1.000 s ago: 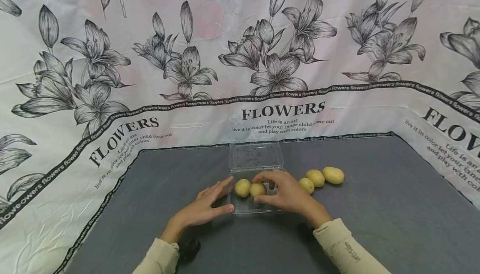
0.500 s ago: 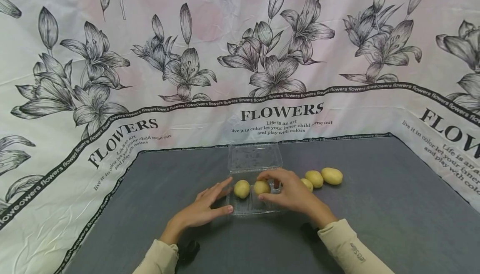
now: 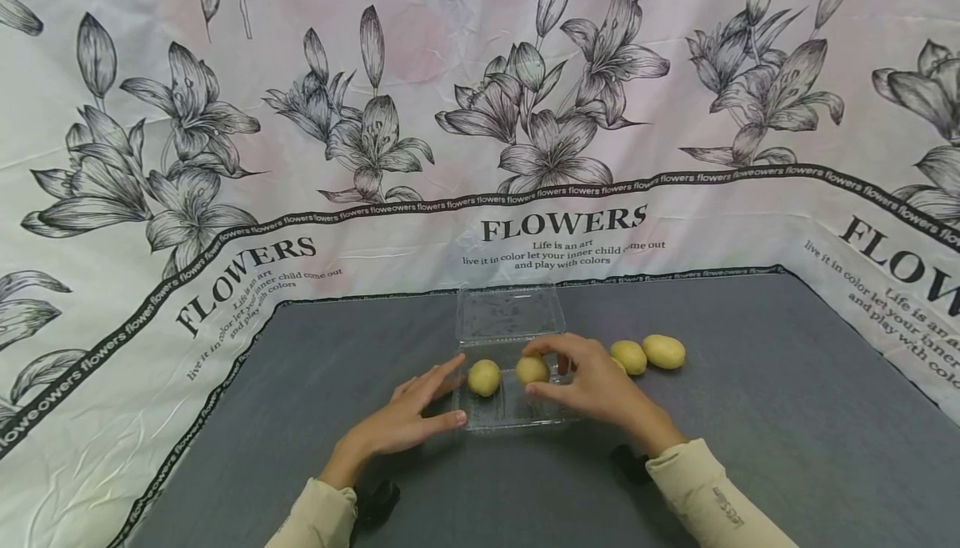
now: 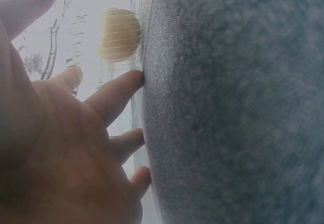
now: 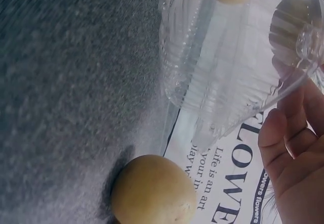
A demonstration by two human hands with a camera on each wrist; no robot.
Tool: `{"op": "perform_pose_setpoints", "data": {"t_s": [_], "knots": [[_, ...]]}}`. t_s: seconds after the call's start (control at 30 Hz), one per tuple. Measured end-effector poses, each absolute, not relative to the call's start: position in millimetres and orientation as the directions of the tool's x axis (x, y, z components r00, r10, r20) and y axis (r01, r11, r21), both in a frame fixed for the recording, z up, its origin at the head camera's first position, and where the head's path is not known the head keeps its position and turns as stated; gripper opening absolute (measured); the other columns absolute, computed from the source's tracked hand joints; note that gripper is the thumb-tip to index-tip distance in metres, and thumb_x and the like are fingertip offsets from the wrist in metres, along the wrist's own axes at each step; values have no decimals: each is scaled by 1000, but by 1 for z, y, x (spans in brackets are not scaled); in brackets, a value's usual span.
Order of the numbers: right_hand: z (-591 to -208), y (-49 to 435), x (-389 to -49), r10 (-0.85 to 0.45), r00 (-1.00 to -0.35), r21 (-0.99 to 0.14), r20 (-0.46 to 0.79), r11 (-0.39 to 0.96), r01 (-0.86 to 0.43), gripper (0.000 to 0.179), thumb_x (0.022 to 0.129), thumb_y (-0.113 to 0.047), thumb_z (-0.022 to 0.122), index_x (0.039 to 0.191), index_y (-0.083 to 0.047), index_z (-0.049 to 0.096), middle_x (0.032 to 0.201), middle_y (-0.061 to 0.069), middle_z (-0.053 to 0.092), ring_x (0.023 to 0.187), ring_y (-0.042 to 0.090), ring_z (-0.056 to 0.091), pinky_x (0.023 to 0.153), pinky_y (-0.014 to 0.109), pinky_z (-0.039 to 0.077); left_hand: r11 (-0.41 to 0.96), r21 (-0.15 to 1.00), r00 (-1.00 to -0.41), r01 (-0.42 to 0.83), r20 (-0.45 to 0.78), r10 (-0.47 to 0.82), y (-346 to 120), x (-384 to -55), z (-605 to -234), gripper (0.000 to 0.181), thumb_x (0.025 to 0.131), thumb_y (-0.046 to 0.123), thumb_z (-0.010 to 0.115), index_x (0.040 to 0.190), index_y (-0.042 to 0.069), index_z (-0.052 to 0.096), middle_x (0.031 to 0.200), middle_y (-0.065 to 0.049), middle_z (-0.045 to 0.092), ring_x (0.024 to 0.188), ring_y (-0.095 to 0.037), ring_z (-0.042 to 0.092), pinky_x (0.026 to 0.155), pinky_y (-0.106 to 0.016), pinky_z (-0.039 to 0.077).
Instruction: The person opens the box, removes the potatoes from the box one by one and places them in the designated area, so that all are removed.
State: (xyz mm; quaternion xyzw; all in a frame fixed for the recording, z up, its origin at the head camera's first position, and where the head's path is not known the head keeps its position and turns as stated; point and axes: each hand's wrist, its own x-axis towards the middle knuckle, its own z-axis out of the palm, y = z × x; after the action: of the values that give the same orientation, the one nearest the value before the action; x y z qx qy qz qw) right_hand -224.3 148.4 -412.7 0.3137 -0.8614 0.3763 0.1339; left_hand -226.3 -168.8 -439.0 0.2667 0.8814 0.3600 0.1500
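Note:
A clear plastic clamshell box lies on the grey table with its lid folded back. One small yellow potato rests in its left part. My right hand pinches a second potato between thumb and fingers, over the box's right part. In the right wrist view this held potato shows through the ribbed plastic wall. Fingers spread, my left hand stands at the left side of the box, with fingertips right at its wall. The left wrist view shows a potato through that wall.
Right of the box, potatoes lie in a row on the table, among them a rounder one and a longer one. My right hand partly hides the nearest. A flower-printed cloth hangs behind the table.
My right hand has shifted to the right with its potato, which now sits apart from the one left in the box. My left hand has stayed in place.

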Motion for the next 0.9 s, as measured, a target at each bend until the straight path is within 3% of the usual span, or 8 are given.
{"op": "perform_pose_setpoints", "data": {"t_s": [0.9], "knots": [[-409,174,-224,-378,-811,-627,448,514,-586,42,83,-28,87,121,-19,72,112,-5,73,68,14,53,59,26,45,593,718,-809,364,-71,583,-169,-226,-439,80,102,47,58,165,37,9,163,2,39,160,-37,2,122,-69,-3]]}}
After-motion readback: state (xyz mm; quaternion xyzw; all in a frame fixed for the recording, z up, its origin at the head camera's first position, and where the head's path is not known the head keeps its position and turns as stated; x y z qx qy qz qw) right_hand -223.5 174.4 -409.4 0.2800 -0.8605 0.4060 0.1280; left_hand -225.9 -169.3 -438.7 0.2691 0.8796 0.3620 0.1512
